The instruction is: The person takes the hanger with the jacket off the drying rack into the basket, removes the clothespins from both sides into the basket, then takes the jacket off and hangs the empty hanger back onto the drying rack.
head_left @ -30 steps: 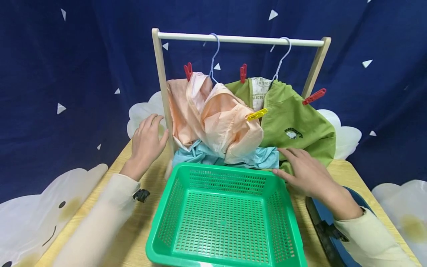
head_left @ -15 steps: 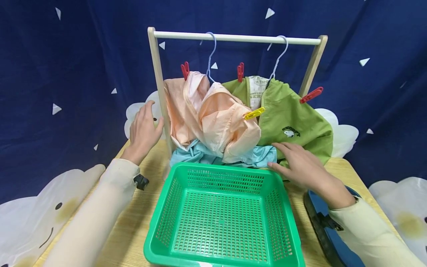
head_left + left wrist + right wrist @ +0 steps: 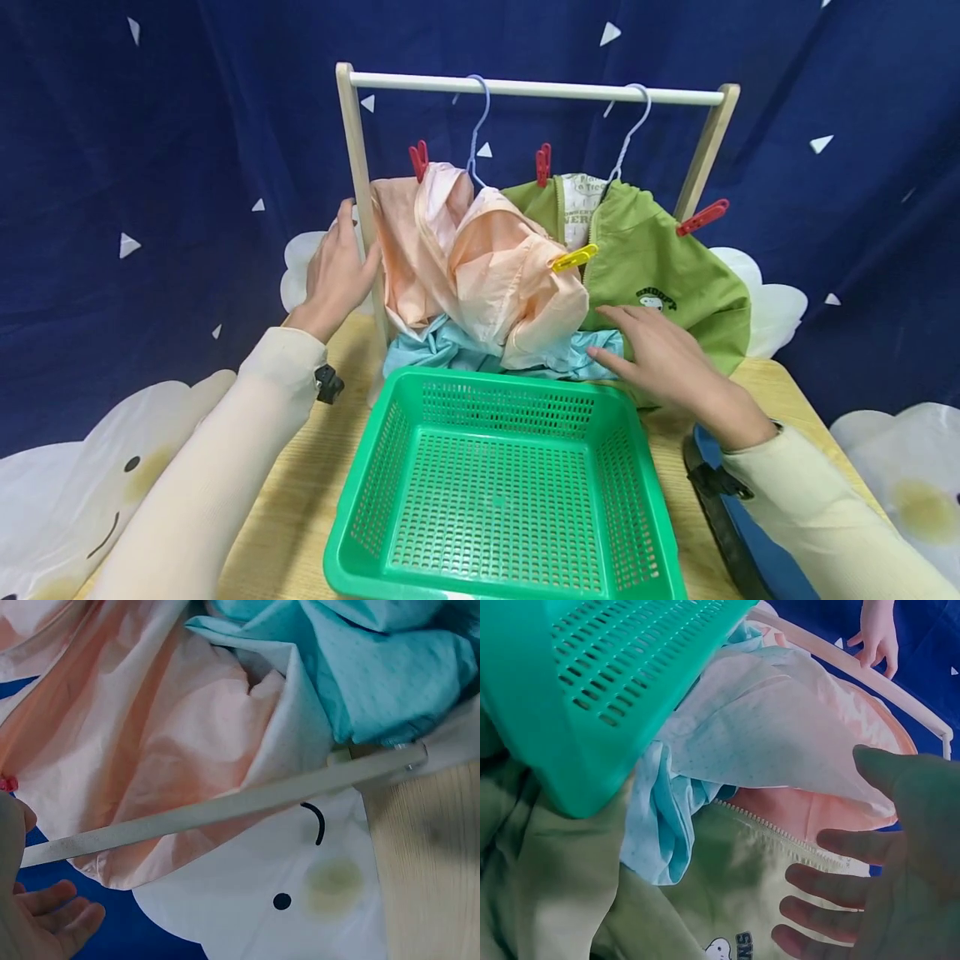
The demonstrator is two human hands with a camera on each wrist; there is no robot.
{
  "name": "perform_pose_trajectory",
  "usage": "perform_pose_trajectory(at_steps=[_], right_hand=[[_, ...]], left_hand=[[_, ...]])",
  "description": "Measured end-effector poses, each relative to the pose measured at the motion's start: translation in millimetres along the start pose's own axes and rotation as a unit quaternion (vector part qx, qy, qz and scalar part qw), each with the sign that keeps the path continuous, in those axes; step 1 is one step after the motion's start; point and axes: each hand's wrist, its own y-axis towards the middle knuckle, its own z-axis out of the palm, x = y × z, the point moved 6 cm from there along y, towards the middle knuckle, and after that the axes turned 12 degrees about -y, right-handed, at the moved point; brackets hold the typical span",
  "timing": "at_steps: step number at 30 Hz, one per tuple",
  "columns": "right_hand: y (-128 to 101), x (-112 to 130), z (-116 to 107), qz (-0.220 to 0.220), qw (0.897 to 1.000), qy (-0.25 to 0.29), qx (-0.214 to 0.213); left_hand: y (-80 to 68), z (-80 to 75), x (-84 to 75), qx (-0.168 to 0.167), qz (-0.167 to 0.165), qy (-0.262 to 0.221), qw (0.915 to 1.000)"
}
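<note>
Beside the left post of a small clothes rack (image 3: 352,150), my left hand (image 3: 335,271) is raised with its fingers extended and holds nothing. My right hand (image 3: 667,358) reaches over the lower front of a green jacket (image 3: 667,250), fingers spread and nothing in them. A peach jacket (image 3: 495,258) hangs on the left hanger, with a red clothespin (image 3: 418,158) at its shoulder and a yellow clothespin (image 3: 575,257) on its front. Crumpled light-blue cloth (image 3: 596,354) lies beneath it, partly hidden. In the right wrist view, my right thumb (image 3: 881,769) overlaps the peach jacket's edge.
A green perforated basket (image 3: 352,492) stands on the wooden table (image 3: 292,492) before the rack. Two more red clothespins (image 3: 702,217) grip the green jacket. A blue, dark-edged container (image 3: 757,533) sits under my right forearm. A dark blue curtain (image 3: 187,125) hangs behind.
My left hand has moved up and right to the rack's left post. My right hand has shifted slightly left and up, off the blue cloth's end. The clothes and basket stay put.
</note>
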Motion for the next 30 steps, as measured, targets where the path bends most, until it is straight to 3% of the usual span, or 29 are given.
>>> perform_pose_trajectory(at_steps=[5,11,19,30], right_hand=[[5.7,3.4,-2.7,0.006,1.0,0.022,-0.015],[14.4,8.2,-8.7,0.011,0.999,0.034,-0.032],[32.6,11.5,-15.9,0.022,0.995,0.078,-0.064],[45.2,17.0,-10.6,0.025,0.989,0.128,-0.072]], left_hand=[[10.2,3.3,-2.7,0.008,-0.017,-0.037,0.9991],[16.9,3.7,-2.0,-0.004,-0.031,-0.072,0.9969],[18.1,5.1,1.1,-0.022,-0.04,-0.055,0.9975],[10.7,13.7,3.5,-0.041,-0.057,-0.034,0.9969]])
